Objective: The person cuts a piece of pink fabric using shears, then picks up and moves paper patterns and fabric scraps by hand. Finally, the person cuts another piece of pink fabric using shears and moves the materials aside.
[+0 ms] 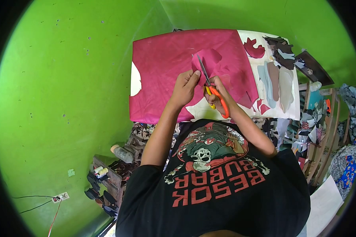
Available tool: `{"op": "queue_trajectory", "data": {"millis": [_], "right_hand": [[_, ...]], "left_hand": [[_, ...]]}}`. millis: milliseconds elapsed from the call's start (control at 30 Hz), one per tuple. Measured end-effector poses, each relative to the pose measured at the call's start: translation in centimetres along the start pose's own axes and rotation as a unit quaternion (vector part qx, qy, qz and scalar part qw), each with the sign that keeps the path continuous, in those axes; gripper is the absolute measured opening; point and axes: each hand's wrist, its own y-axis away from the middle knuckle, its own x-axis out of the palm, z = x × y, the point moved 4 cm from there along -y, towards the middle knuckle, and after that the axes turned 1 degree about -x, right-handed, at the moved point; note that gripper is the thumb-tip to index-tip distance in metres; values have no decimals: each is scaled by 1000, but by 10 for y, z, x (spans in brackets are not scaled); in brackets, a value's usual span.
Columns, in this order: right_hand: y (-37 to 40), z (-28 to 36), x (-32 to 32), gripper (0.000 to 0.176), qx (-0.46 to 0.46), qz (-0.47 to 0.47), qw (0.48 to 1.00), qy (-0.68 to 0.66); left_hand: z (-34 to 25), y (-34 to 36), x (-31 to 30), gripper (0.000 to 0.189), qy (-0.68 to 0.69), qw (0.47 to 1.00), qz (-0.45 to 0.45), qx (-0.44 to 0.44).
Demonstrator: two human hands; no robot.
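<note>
My left hand (pixel 186 85) pinches the edge of a cut piece of magenta leather-like material (pixel 209 58), held up above the table. In my right hand (pixel 219 93) is a pair of scissors (pixel 204 69) with orange and yellow handles. The blades point up and away from me and lie against the magenta piece, close to my left fingertips. Beneath both hands a large magenta sheet (pixel 166 59) covers most of the white tabletop (pixel 294 91). Its left edge has a curved cut-out, and another gap shows near the front.
On the table's right side lie magenta offcuts (pixel 254 48), dark cut pieces (pixel 281 51) and long grey, brown and cream shapes (pixel 285 89). A dark tray (pixel 314 69) juts past the right edge. Scraps surround a wooden rack (pixel 324 138); a plastic bottle (pixel 122 153) lies lower left.
</note>
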Motion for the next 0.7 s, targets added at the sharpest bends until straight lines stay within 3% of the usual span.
{"op": "queue_trajectory", "data": {"millis": [67, 300, 433, 467, 500, 567, 700], "right_hand": [[-2, -5, 0, 65, 30, 23, 993, -110], [-3, 4, 0, 57, -12, 25, 1000, -8], [-3, 9, 3, 48, 25, 33, 996, -82], [-4, 7, 3, 43, 51, 36, 991, -114], [-5, 8, 6, 43, 51, 36, 991, -115], [-5, 6, 7, 65, 80, -2, 992, -96], [-4, 6, 7, 63, 171, -11, 955, -240]], "left_hand": [[4, -1, -1, 36, -6, 1000, -7, 7], [7, -1, -6, 34, -34, 998, -29, 32], [8, -5, -7, 31, -50, 997, -28, 56], [7, -6, -8, 30, -32, 995, -71, 54], [4, -5, -10, 28, -15, 992, -113, 52], [-3, -5, -9, 27, -47, 991, -109, 62], [-6, -4, -11, 30, -85, 991, -79, 59]]}}
